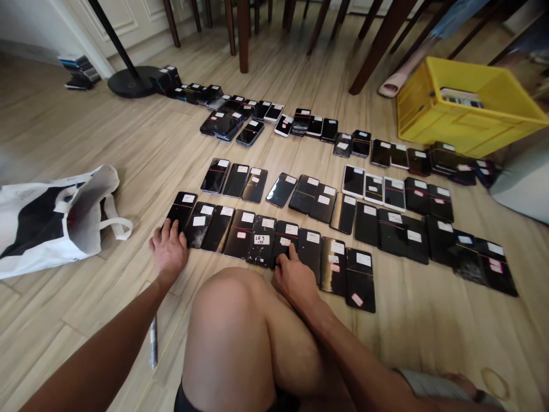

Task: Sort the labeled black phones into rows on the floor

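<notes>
Rows of dark phones with white paper labels lie on the wooden floor. My left hand (169,249) rests with its fingers spread at the lower edge of the leftmost phone (182,210) in the nearest row. Over the lower part of a phone (285,230) in the middle of that row is my right hand (295,274), its index finger extended onto the phone and its other fingers curled under; whether they hold anything is hidden. Beside that phone lies one with a handwritten label (261,240). The row ends at the right with a phone bearing a pink-edged label (361,280).
A white and black bag (81,220) lies at left. A yellow crate (454,123) holding some items stands at upper right, near another person's foot (397,77). Behind are a round black stand base (132,83) and chair legs. A pen (153,343) lies at lower left.
</notes>
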Tool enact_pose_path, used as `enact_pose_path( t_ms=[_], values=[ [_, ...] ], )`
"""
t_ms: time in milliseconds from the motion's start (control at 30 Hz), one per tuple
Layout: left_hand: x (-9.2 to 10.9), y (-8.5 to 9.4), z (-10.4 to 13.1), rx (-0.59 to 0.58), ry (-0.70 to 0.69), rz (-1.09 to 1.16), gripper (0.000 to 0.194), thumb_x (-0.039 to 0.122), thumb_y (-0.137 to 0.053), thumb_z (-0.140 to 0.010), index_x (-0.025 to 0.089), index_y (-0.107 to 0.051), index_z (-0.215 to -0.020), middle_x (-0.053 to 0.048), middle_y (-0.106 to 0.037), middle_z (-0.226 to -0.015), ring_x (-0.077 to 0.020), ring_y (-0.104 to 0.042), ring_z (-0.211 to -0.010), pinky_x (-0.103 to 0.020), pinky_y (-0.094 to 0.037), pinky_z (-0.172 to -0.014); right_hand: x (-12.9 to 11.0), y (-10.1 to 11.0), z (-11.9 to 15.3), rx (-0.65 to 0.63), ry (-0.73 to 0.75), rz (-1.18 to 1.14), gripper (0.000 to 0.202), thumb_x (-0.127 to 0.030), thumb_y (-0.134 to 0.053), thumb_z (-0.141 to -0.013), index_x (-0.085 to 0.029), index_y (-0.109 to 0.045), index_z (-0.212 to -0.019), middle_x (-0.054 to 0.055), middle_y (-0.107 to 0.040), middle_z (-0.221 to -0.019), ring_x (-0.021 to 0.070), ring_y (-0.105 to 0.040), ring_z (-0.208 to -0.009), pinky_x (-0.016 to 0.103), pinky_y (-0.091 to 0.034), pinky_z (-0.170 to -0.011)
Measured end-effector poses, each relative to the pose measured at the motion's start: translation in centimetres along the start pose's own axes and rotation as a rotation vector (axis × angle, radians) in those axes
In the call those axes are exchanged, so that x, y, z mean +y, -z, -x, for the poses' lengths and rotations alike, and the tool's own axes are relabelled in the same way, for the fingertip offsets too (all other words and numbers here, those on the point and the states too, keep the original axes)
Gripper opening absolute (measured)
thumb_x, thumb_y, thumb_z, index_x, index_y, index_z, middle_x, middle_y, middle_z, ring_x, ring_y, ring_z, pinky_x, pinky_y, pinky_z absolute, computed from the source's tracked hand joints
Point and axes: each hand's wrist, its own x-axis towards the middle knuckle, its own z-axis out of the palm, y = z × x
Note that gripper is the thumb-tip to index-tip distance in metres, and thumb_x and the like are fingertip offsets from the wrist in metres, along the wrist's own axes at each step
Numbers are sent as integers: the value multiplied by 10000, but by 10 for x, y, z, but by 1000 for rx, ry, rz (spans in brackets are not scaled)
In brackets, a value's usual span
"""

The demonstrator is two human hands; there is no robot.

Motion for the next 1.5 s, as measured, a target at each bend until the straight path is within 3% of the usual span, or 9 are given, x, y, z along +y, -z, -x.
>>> enact_pose_path(
  t_ms=[1167, 1333, 1500],
  values=[
    [3, 3, 0, -37, 28, -9, 552, 335, -330, -1057, 143, -485, -1551, -123, -415, -1650, -380, -346, -1490, -576, -252, -1231, -1, 0, 3, 11, -2, -20, 288, -268, -473, -1010, -185, -656, -1216, 162, -257, -1700, 290, -760, -990, 406, -607, -793],
    [2, 2, 1, -30, 24, -4, 552, 341, -331, -1058, 145, -488, -1550, -121, -420, -1647, -379, -346, -1489, -572, -249, -1234, -3, 0, -2, 30, 100, -65, 330, -239, -466, -1006, -200, -640, -1283, 73, -231, -1722, 245, -739, -1048, 369, -613, -804],
    [1, 1, 0, -22, 15, -15, 555, 341, -326, -1057, 145, -488, -1551, -120, -425, -1644, -377, -353, -1480, -573, -266, -1225, -11, 3, -13, 55, 214, -97, 405, -217, -486, -990, -190, -604, -1377, 89, -234, -1720, 234, -721, -1082, 350, -605, -870]
  ],
)
